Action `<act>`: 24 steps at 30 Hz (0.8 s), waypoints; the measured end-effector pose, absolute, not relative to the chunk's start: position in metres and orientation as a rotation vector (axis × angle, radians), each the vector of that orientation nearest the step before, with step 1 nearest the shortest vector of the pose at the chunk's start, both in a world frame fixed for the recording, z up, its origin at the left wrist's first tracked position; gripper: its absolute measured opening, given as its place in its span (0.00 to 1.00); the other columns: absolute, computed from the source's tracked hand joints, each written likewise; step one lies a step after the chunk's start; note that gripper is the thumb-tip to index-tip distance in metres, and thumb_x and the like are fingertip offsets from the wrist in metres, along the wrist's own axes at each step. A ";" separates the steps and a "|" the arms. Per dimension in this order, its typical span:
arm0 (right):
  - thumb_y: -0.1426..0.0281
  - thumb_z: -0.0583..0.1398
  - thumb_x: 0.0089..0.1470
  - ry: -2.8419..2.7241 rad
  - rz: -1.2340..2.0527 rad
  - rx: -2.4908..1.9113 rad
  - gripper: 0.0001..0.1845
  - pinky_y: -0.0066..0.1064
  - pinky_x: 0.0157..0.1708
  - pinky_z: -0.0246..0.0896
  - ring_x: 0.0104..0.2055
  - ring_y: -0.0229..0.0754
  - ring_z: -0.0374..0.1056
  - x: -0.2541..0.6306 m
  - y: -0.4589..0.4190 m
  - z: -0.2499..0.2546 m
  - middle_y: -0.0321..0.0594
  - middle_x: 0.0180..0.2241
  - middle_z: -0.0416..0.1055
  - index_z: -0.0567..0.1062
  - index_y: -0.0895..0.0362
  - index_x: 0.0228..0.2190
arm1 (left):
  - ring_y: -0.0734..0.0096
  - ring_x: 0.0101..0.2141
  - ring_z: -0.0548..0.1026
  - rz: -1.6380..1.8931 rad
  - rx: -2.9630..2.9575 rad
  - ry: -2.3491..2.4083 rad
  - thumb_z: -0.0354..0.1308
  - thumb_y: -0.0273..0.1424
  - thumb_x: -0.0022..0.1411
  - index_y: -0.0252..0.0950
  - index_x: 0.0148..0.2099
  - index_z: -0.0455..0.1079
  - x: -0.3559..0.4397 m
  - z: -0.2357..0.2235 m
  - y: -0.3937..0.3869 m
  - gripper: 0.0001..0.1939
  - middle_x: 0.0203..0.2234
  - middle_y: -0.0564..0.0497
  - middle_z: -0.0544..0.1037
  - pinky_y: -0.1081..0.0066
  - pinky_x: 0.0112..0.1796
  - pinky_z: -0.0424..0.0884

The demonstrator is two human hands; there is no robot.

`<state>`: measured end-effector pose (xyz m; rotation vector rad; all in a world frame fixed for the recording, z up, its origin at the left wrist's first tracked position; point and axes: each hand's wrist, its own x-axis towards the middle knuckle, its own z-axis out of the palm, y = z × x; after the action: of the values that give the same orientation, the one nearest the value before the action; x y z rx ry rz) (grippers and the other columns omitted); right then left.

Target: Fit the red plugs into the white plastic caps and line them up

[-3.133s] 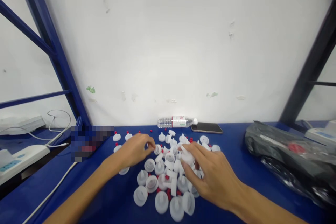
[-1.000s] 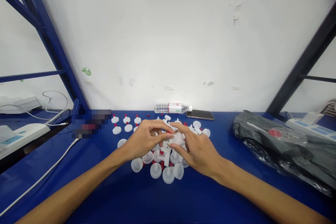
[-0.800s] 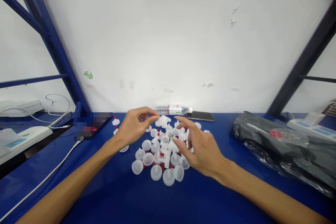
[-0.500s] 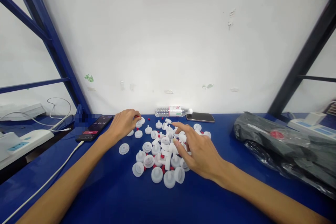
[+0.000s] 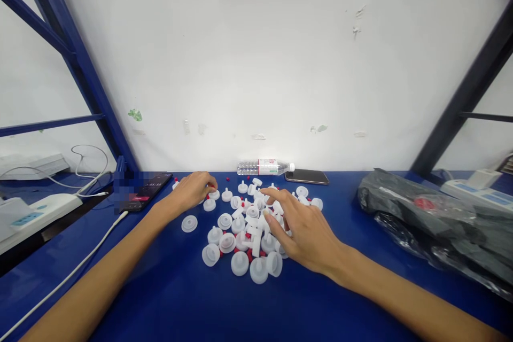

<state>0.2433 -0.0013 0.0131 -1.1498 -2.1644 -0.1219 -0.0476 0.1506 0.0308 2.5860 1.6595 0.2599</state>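
Many white, translucent plastic caps with nozzle-like stems (image 5: pixel 239 264) lie in a loose pile, small red pieces (image 5: pixel 249 254) among them. At the pile's far left, my left hand (image 5: pixel 195 190) is closed, its fingertips pinched at a white cap (image 5: pixel 215 195) partly hidden by them. Just in front of these fingers stands a cap with a red tip (image 5: pixel 209 203). Over the right side of the pile hovers my right hand (image 5: pixel 304 227), thumb and index finger apart, holding nothing that I can see. A flat white disc-like cap (image 5: pixel 189 223) lies apart on the left.
A clear plastic bottle (image 5: pixel 264 166) and a dark phone (image 5: pixel 306 176) lie by the wall. Another phone (image 5: pixel 149 192) lies on the left, near a white cable (image 5: pixel 80 264) and power strip (image 5: pixel 40 219). A grey plastic bag (image 5: pixel 425 219) covers the table's right side.
My left hand has lowered slightly, and the white cap at its fingertips sits lower. A red tip now shows on the cap in front of it. My right hand has barely moved.
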 end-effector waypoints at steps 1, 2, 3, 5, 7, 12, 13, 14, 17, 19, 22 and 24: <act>0.65 0.52 0.72 -2.164 -0.122 -1.153 0.21 0.31 0.24 0.56 0.22 0.35 0.68 0.243 -0.001 0.013 0.42 0.49 0.77 0.60 0.52 0.63 | 0.61 0.49 0.78 0.256 2.578 1.656 0.61 0.39 0.71 0.38 0.57 0.72 -0.048 0.030 0.152 0.17 0.53 0.45 0.77 0.56 0.48 0.77; 0.65 0.52 0.72 -2.165 -0.123 -1.158 0.21 0.31 0.25 0.56 0.22 0.35 0.68 0.243 -0.001 0.013 0.42 0.49 0.76 0.60 0.52 0.63 | 0.61 0.48 0.78 0.250 2.570 1.656 0.61 0.39 0.71 0.38 0.56 0.72 -0.048 0.029 0.154 0.17 0.53 0.45 0.77 0.56 0.48 0.77; 0.65 0.52 0.72 -2.166 -0.129 -1.166 0.21 0.31 0.25 0.55 0.22 0.35 0.67 0.243 -0.001 0.013 0.42 0.49 0.76 0.61 0.52 0.63 | 0.61 0.48 0.78 0.243 2.562 1.658 0.61 0.39 0.71 0.37 0.56 0.73 -0.047 0.029 0.155 0.16 0.52 0.45 0.77 0.56 0.48 0.77; 0.66 0.51 0.72 -2.181 -0.157 -1.183 0.19 0.31 0.24 0.53 0.24 0.36 0.67 0.243 0.000 0.014 0.42 0.49 0.75 0.63 0.52 0.61 | 0.62 0.47 0.78 0.230 2.544 1.667 0.61 0.39 0.71 0.37 0.55 0.73 -0.047 0.028 0.155 0.15 0.51 0.46 0.78 0.57 0.48 0.77; 0.72 0.49 0.71 -2.208 -0.188 -1.197 0.18 0.31 0.24 0.51 0.25 0.37 0.66 0.244 0.001 0.014 0.42 0.49 0.74 0.67 0.53 0.59 | 0.62 0.47 0.79 0.228 2.527 1.682 0.61 0.39 0.71 0.37 0.54 0.73 -0.046 0.028 0.155 0.15 0.50 0.46 0.78 0.57 0.47 0.78; 0.79 0.49 0.65 -2.230 -0.223 -1.245 0.21 0.31 0.22 0.45 0.22 0.35 0.60 0.248 0.006 0.015 0.41 0.46 0.74 0.73 0.54 0.52 | 0.61 0.48 0.78 0.258 2.495 1.709 0.61 0.39 0.71 0.37 0.56 0.73 -0.043 0.029 0.151 0.16 0.51 0.46 0.78 0.56 0.48 0.77; 0.78 0.50 0.65 -2.227 -0.226 -1.255 0.19 0.31 0.22 0.44 0.22 0.35 0.59 0.248 0.006 0.015 0.41 0.46 0.74 0.73 0.54 0.52 | 0.61 0.48 0.78 0.261 2.488 1.713 0.61 0.39 0.71 0.37 0.56 0.73 -0.043 0.029 0.151 0.17 0.51 0.46 0.78 0.56 0.48 0.77; 0.77 0.50 0.67 -2.225 -0.227 -1.265 0.18 0.31 0.22 0.44 0.22 0.35 0.58 0.248 0.006 0.016 0.40 0.45 0.74 0.74 0.54 0.51 | 0.61 0.47 0.79 0.260 2.481 1.719 0.61 0.39 0.71 0.36 0.56 0.72 -0.043 0.029 0.152 0.17 0.51 0.46 0.78 0.56 0.48 0.78; 0.73 0.50 0.70 -2.223 -0.216 -1.290 0.16 0.30 0.23 0.44 0.23 0.35 0.60 0.247 0.007 0.016 0.40 0.43 0.74 0.75 0.53 0.50 | 0.62 0.47 0.79 0.256 2.468 1.731 0.61 0.39 0.71 0.36 0.55 0.73 -0.045 0.030 0.153 0.16 0.51 0.46 0.78 0.56 0.48 0.78; 0.72 0.51 0.70 -2.225 -0.201 -1.298 0.15 0.30 0.24 0.44 0.23 0.35 0.61 0.246 0.007 0.015 0.39 0.43 0.75 0.76 0.53 0.50 | 0.62 0.46 0.79 0.268 2.476 1.731 0.61 0.39 0.71 0.36 0.55 0.73 -0.046 0.033 0.152 0.15 0.50 0.46 0.78 0.56 0.47 0.78; 0.72 0.53 0.69 -2.222 -0.204 -1.288 0.14 0.30 0.24 0.44 0.23 0.35 0.60 0.246 0.007 0.015 0.39 0.43 0.75 0.76 0.53 0.49 | 0.61 0.48 0.78 0.339 2.524 1.733 0.61 0.39 0.71 0.36 0.54 0.74 -0.045 0.040 0.146 0.15 0.51 0.46 0.78 0.55 0.49 0.77; 0.72 0.53 0.69 -2.220 -0.212 -1.282 0.14 0.30 0.24 0.43 0.23 0.35 0.60 0.246 0.007 0.014 0.39 0.43 0.75 0.77 0.53 0.49 | 0.60 0.50 0.78 0.411 2.568 1.753 0.60 0.40 0.71 0.37 0.54 0.74 -0.041 0.045 0.139 0.15 0.52 0.46 0.78 0.53 0.51 0.76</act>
<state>0.2463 0.0072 0.0143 -1.2816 -2.2195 -0.2119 -0.0411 0.1395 0.0453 2.5675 1.7528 0.4113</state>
